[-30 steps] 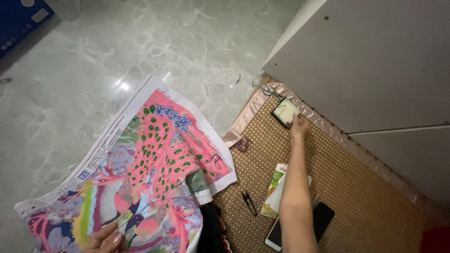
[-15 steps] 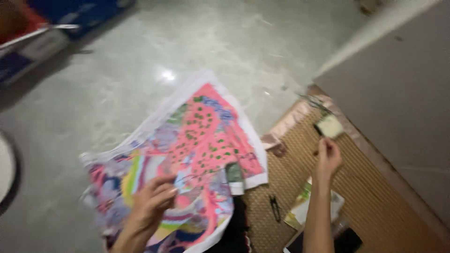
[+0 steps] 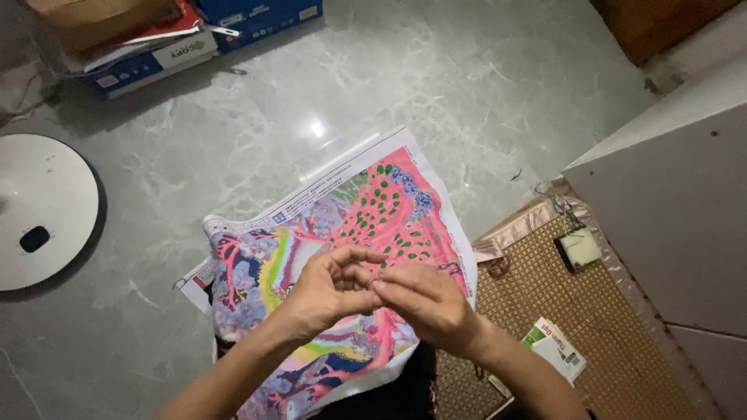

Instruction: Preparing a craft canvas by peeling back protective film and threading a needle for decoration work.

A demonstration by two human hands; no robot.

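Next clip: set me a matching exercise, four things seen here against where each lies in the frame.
Things:
1. colourful canvas
2. round white base
3. pale square block
4. blue boxes

Places:
A. top edge, on the marble floor
B. on the woven mat by the grey cabinet
C. far left on the floor
D. under both hands, centre

Pairs: 1-D, 2-C, 3-B, 4-A

A: Head view. Overall dim, cool indoor light. One small bright glare spot on the glossy marble floor [image 3: 233,179], just above the printed canvas [image 3: 350,233]; source overhead.

B: Shadows?

A: Soft, dark around the white round base [image 3: 47,210] and the boxes [image 3: 156,39] at top left.

B: Sharpness?

A: Centre fairly crisp; both hands [image 3: 381,299] slightly soft. Corners darker. Woven mat [image 3: 591,327] murky, grainy.
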